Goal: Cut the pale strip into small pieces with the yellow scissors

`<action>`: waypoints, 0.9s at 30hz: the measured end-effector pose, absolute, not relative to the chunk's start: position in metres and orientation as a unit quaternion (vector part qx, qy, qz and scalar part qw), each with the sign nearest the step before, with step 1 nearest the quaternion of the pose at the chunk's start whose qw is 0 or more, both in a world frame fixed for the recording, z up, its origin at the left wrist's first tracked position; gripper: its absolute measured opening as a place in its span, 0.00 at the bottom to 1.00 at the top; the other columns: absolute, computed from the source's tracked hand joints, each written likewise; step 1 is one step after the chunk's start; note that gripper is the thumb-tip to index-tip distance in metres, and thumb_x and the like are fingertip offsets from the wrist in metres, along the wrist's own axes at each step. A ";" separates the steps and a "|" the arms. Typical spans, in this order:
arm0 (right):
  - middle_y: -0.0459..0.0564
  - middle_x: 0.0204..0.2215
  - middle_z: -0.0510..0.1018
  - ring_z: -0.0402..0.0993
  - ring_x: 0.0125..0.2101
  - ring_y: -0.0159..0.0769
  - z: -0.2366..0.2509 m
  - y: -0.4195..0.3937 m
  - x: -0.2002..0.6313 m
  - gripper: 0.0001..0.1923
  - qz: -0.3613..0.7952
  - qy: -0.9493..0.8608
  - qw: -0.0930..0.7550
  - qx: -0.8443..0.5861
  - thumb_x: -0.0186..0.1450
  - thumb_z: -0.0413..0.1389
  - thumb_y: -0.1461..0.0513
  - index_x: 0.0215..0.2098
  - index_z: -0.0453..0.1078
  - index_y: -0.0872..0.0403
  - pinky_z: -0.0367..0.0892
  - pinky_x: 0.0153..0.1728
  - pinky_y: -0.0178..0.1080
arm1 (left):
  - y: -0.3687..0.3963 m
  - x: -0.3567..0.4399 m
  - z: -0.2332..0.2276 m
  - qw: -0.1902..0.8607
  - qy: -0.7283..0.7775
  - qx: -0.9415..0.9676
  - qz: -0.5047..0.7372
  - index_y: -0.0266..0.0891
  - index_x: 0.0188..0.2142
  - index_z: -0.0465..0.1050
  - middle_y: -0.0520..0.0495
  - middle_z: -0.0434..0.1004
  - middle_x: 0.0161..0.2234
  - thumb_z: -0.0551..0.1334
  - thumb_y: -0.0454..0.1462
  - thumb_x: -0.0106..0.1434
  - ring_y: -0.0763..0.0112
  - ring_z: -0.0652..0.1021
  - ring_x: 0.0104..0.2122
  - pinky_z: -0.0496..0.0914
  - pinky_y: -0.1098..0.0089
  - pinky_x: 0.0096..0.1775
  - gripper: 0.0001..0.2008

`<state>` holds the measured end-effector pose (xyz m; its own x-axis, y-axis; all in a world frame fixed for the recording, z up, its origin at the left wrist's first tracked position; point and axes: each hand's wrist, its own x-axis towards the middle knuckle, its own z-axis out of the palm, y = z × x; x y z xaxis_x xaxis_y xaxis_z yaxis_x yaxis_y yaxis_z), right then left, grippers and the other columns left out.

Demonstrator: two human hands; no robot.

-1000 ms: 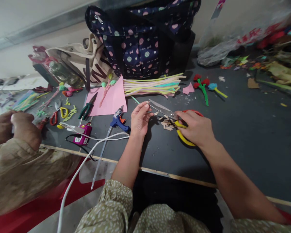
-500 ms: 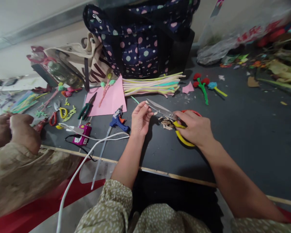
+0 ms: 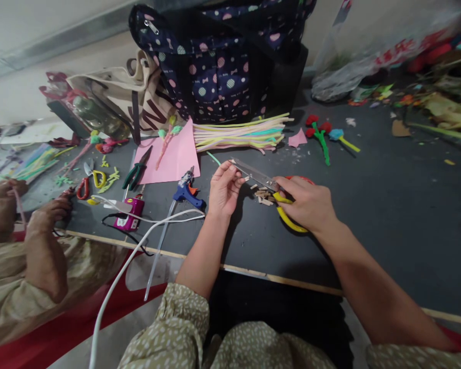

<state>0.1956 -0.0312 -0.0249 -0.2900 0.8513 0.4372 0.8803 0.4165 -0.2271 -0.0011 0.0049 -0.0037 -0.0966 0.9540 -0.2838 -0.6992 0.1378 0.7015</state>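
My right hand (image 3: 305, 202) is wrapped round the red and yellow handles of a pair of scissors (image 3: 255, 174). The blades point left and lie nearly together, their tips at the fingers of my left hand (image 3: 226, 187). That hand is pinched on a small pale piece, mostly hidden by the fingertips and blades. A thin green strip (image 3: 214, 158) shows just behind it; I cannot tell whether it is held. Below the blades, several short beige cut pieces (image 3: 265, 197) lie in a heap on the dark table (image 3: 376, 215).
A blue glue gun (image 3: 188, 193) with a white cable lies left of my hands. Pliers (image 3: 137, 169) rest on pink paper (image 3: 176, 160). Behind are a bundle of pipe cleaners (image 3: 238, 134) and a dotted bag (image 3: 215, 72). A co-worker's hands (image 3: 48, 215) are at far left.
The scissor blades have come closer together and the handles have drawn in. My left hand has barely moved. The co-worker's hands have shifted apart, one with a pink strip.
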 end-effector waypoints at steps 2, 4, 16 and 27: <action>0.44 0.32 0.77 0.69 0.31 0.29 -0.025 -0.031 0.196 0.15 -0.031 -0.804 0.256 -0.536 0.61 0.51 0.63 0.44 0.73 0.48 0.52 0.27 0.33 | 0.005 -0.001 -0.003 0.652 0.377 0.170 0.635 0.38 0.33 0.73 0.56 0.74 0.24 0.68 0.31 0.54 0.83 0.75 0.23 0.70 0.81 0.30 0.08; 0.44 0.32 0.77 0.69 0.31 0.29 -0.025 -0.031 0.195 0.15 -0.034 -0.804 0.256 -0.535 0.61 0.51 0.63 0.45 0.73 0.48 0.52 0.27 0.33 | 0.005 -0.001 -0.003 0.655 0.370 0.170 0.637 0.38 0.33 0.73 0.57 0.74 0.24 0.68 0.31 0.53 0.83 0.74 0.23 0.70 0.81 0.30 0.08; 0.44 0.32 0.78 0.68 0.30 0.29 -0.026 -0.032 0.195 0.16 -0.037 -0.805 0.248 -0.538 0.62 0.51 0.62 0.46 0.73 0.48 0.51 0.26 0.34 | 0.005 -0.001 -0.005 0.658 0.353 0.170 0.643 0.38 0.34 0.74 0.56 0.74 0.25 0.69 0.31 0.52 0.84 0.74 0.23 0.69 0.81 0.29 0.09; 0.44 0.31 0.77 0.68 0.30 0.29 -0.025 -0.033 0.195 0.13 -0.038 -0.811 0.235 -0.535 0.62 0.50 0.62 0.43 0.73 0.49 0.49 0.25 0.34 | 0.005 -0.002 -0.007 0.667 0.336 0.164 0.644 0.37 0.34 0.73 0.55 0.75 0.26 0.68 0.29 0.53 0.84 0.74 0.23 0.69 0.81 0.29 0.09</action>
